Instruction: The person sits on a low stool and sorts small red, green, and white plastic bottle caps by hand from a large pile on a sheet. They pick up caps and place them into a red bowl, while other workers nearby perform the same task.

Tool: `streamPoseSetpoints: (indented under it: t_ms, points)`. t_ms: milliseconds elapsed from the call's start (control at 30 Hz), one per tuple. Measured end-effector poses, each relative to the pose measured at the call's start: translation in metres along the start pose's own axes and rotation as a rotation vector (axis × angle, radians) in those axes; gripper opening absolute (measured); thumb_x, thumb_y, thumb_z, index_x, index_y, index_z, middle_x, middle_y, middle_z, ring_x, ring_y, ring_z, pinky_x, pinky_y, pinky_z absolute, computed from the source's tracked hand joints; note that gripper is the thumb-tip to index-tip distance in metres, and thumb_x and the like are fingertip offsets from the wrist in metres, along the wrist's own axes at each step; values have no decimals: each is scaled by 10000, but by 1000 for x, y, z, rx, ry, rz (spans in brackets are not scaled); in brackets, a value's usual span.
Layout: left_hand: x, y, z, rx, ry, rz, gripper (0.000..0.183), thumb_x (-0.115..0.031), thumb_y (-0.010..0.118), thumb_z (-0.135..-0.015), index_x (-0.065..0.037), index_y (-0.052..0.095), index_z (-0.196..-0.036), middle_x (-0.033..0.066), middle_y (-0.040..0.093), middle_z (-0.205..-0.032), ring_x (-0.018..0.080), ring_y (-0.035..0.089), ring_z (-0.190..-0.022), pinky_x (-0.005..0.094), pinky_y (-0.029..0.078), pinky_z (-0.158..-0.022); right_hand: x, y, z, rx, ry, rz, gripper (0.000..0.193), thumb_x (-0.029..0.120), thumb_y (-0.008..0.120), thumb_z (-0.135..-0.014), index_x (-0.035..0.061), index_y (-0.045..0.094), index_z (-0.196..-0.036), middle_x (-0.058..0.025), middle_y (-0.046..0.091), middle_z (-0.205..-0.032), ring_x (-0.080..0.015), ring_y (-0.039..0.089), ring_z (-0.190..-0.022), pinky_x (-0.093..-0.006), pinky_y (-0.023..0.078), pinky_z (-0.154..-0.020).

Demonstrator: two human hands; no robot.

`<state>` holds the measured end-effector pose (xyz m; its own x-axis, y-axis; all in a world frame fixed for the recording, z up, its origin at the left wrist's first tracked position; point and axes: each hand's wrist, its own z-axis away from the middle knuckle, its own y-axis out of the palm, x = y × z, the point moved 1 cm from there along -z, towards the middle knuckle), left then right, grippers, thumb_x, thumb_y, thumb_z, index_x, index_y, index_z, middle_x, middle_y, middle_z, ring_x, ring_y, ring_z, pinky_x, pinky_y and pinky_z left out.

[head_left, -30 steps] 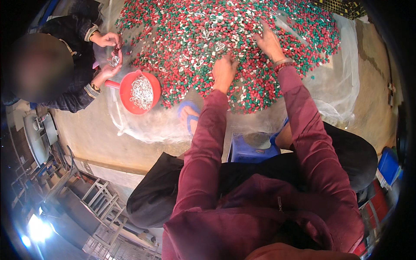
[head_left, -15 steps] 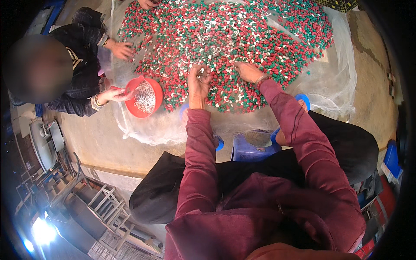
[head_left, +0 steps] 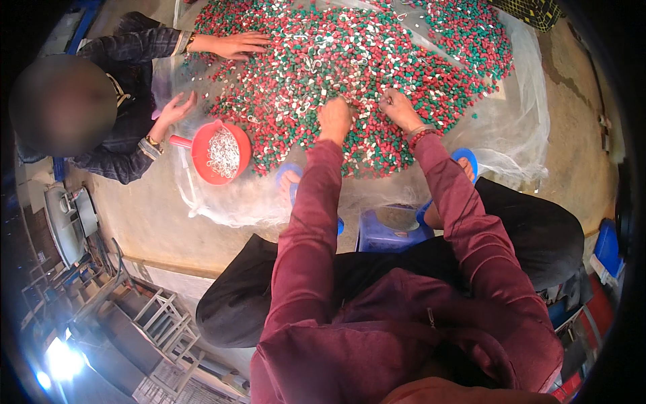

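Observation:
A wide pile of small red, green and white pebble-like pieces (head_left: 296,74) covers a translucent sheet, with white hook-shaped pieces (head_left: 311,64) scattered among them. My left hand (head_left: 335,120) is over the near middle of the pile, back up, fingers curled under and mostly hidden. To its right, my right hand (head_left: 402,111) is at the pile with its fingers bent and closed. Whatever either hand may hold is hidden. A red handled bowl (head_left: 243,158) to the left contains many white hook-shaped pieces (head_left: 223,153).
A co-worker at the left stretches one hand (head_left: 239,46) over the pile; the other hand (head_left: 176,108) hovers by the red bowl. The plastic sheet (head_left: 531,128) spreads beyond the pieces. A blue stool (head_left: 390,237) is beneath me, between feet in blue slippers (head_left: 465,161).
My left hand has turned from palm up to back up and moved right; my right hand has shifted slightly. The co-worker's far hand reached farther over the pile; the other left the bowl.

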<state>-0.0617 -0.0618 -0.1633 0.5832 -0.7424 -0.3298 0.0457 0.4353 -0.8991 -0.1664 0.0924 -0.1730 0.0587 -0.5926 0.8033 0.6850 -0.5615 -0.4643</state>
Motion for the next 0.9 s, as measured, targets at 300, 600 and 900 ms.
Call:
streamPoseSetpoints:
  t_ms: [300, 600, 900]
  points:
    - [30, -26, 55, 46, -116, 738, 327, -340, 607, -880, -33, 717, -896, 27, 658, -732, 97, 540, -648, 267, 438, -621, -4, -6, 7, 107, 22, -109, 124, 121, 712, -755, 58, 726, -861, -95, 692, -960, -229, 644, -897, -344, 487, -843]
    - [36, -63, 46, 150, -79, 859, 280, -300, 634, -884, -31, 713, -894, -39, 601, -692, 47, 434, -616, 226, 355, -573, 30, -27, 19, 350, 244, -825, 271, 162, 614, -875, 31, 633, -1112, -2, 633, -886, -37, 467, -661, -186, 387, -550]
    - [12, -93, 59, 297, -57, 1081, 288, -334, 601, -907, -62, 689, -937, -116, 391, -570, 8, 296, -494, 207, 201, -451, 54, -2, 31, 463, 273, -1028, 346, 101, 482, -891, -8, 549, -1213, -107, 615, -949, -192, 599, -812, -362, 525, -834]
